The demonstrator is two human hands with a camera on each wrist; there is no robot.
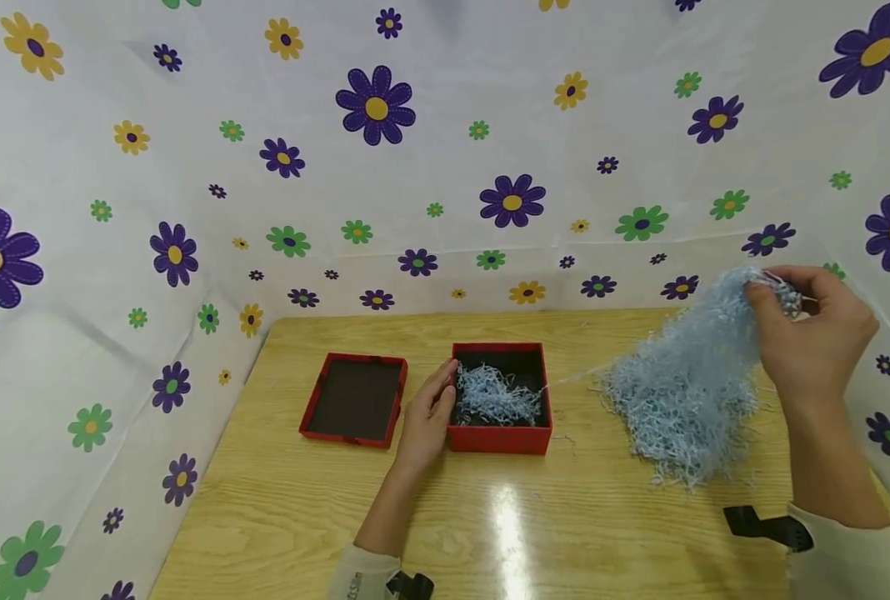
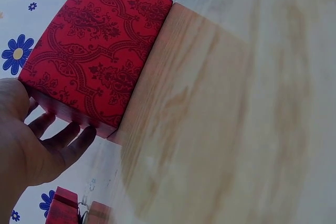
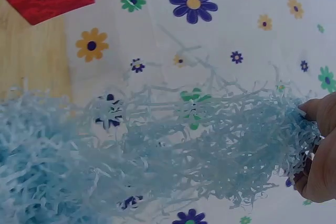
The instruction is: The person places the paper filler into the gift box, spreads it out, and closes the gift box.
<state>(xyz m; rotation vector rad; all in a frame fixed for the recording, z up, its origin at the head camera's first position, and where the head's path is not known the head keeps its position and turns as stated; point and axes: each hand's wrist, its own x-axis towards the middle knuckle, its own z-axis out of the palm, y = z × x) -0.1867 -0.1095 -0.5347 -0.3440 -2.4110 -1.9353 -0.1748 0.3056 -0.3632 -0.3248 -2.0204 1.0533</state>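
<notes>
A red patterned box point(image 1: 499, 440) with a dark inside stands on the table, partly filled with light blue shredded paper point(image 1: 493, 395). My left hand point(image 1: 427, 417) rests against the box's left side; in the left wrist view its fingertips point(image 2: 86, 136) touch the red wall. Over at the right, my right hand point(image 1: 816, 329) is raised and pinches a clump of blue shredded paper point(image 1: 737, 321). Strands hang from that clump down to the larger paper heap point(image 1: 685, 425) on the table. In the right wrist view, fingers and thumb grip the end of the stretched clump point(image 3: 236, 150).
Left of the box lies its red-rimmed lid point(image 1: 355, 400), dark inside facing up. A thin strand of paper stretches between box and heap. Flower-printed white cloth point(image 1: 445, 167) surrounds the wooden table point(image 1: 280, 500) at the back and sides.
</notes>
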